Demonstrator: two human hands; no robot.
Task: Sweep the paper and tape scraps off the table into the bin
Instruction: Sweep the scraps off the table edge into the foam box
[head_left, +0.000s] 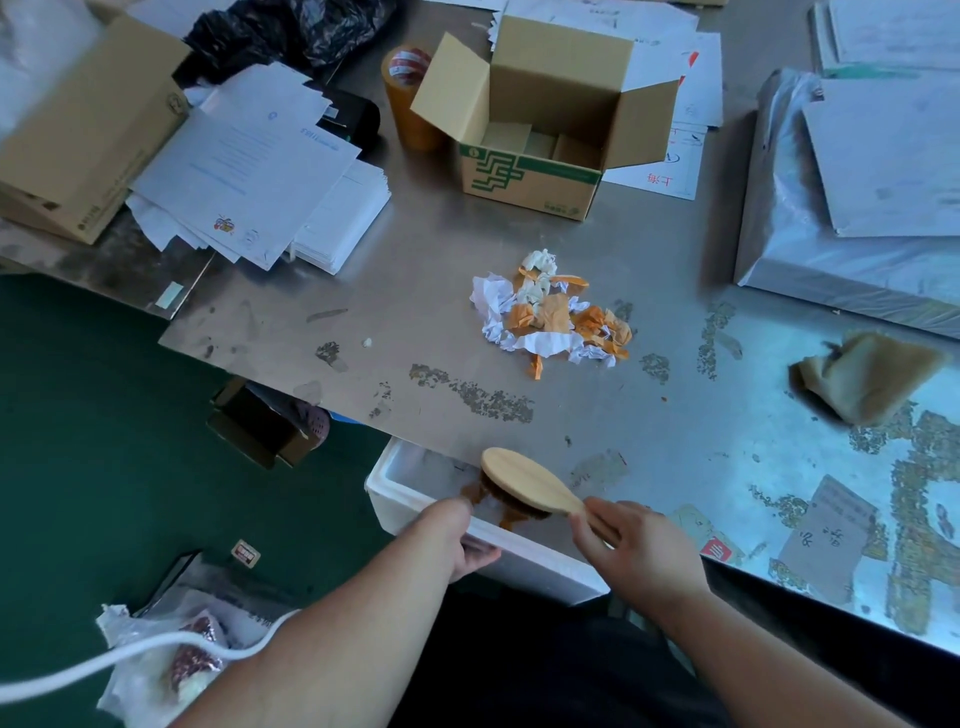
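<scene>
A pile of crumpled white paper and orange-brown tape scraps (553, 317) lies mid-table on the metal table (415, 291). A white foam box bin (395, 493) sits just under the table's near edge. My left hand (460, 535) grips the bin's near rim. My right hand (631, 545) holds the handle of a wooden brush (524, 480), whose dark bristles are at the table edge over the bin. A few brown tape scraps (511, 517) show under the bristles, inside the bin.
An open cardboard box (545, 130) and tape rolls (408, 98) stand at the back. Paper stacks (249, 171) lie at the left, a wrapped bundle (852, 197) at the right, and a brown cloth (867, 376) near the right. The floor (104, 415) is green.
</scene>
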